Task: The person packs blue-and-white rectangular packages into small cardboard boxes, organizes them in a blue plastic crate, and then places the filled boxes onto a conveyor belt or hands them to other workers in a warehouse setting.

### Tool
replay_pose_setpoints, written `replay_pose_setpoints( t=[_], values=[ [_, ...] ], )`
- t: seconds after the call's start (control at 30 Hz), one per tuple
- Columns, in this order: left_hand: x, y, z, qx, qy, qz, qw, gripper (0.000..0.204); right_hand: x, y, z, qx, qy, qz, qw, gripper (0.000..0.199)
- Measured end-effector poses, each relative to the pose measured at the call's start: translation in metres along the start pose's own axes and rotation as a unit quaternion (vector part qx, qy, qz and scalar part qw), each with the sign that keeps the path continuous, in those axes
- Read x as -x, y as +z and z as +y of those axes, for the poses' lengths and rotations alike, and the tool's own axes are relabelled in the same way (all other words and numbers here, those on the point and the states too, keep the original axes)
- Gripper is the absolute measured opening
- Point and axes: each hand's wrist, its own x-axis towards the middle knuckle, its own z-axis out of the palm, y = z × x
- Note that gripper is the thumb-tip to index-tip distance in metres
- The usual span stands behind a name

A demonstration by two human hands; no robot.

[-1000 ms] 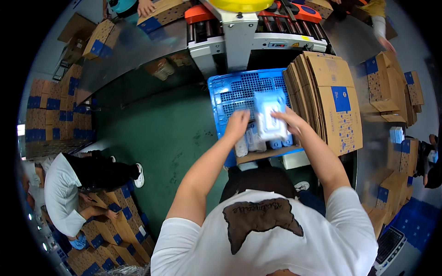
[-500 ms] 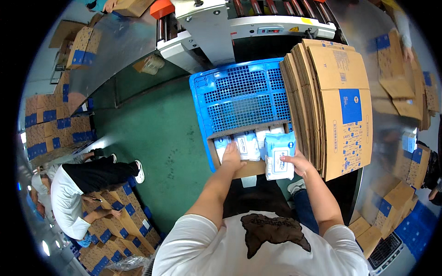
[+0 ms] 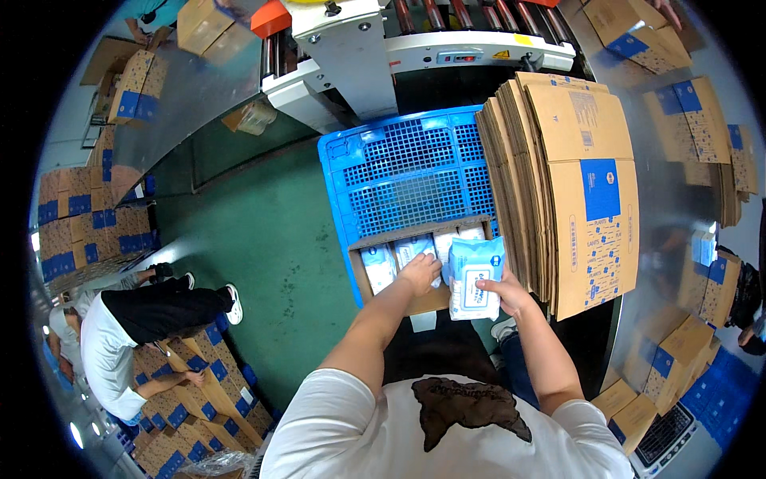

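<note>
A blue-and-white pack of wet wipes (image 3: 474,263) is upright in my right hand (image 3: 512,294), thumb across its front, over the right end of an open carton (image 3: 429,302). Several similar packs (image 3: 378,267) stand in a row inside that carton. My left hand (image 3: 420,275) reaches over the carton's near wall, fingers bent around a second pack in the row and partly covering it. The carton sits at the near end of a blue plastic crate (image 3: 339,191); the packs' lower parts are hidden.
Flattened cartons (image 3: 594,191) stand stacked against the crate's right side. Beyond it is a roller conveyor machine (image 3: 471,56). At left, a person in a white shirt (image 3: 104,351) bends over carton stacks (image 3: 203,391). More cartons (image 3: 678,359) lie at right.
My left hand has shifted right, from the leftmost packs to the neighbouring one, and its fingers have bent. The right hand still holds its pack, slightly lower.
</note>
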Motion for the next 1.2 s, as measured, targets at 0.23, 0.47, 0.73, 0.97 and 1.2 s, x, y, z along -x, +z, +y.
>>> replay_pose_setpoints(
  t=[0.23, 0.47, 0.73, 0.97, 1.2],
  values=[
    [0.046, -0.017, -0.023, 0.011, -0.056, -0.1, 0.993, 0.061, -0.017, 0.032, -0.002, 0.055, 0.017, -0.001, 0.998, 0.066],
    [0.058, -0.013, -0.017, 0.046, -0.109, -0.103, 0.988, 0.065, -0.098, 0.039, 0.051, 0.478, -0.125, 0.074, 0.866, 0.072],
    [0.064, -0.015, -0.015, 0.098, -0.17, -0.098, 0.976, 0.059, -0.077, 0.083, 0.063, 0.715, -0.152, 0.174, 0.66, 0.056],
    [0.068, -0.019, -0.024, 0.135, -0.187, -0.09, 0.969, 0.049, -0.105, 0.104, 0.09, 0.724, -0.137, 0.1, 0.668, 0.034],
    [0.115, 0.004, -0.009, 0.216, -0.137, 0.13, 0.958, 0.04, -0.153, 0.066, 0.114, 0.597, -0.132, -0.043, 0.79, 0.018]
  ],
)
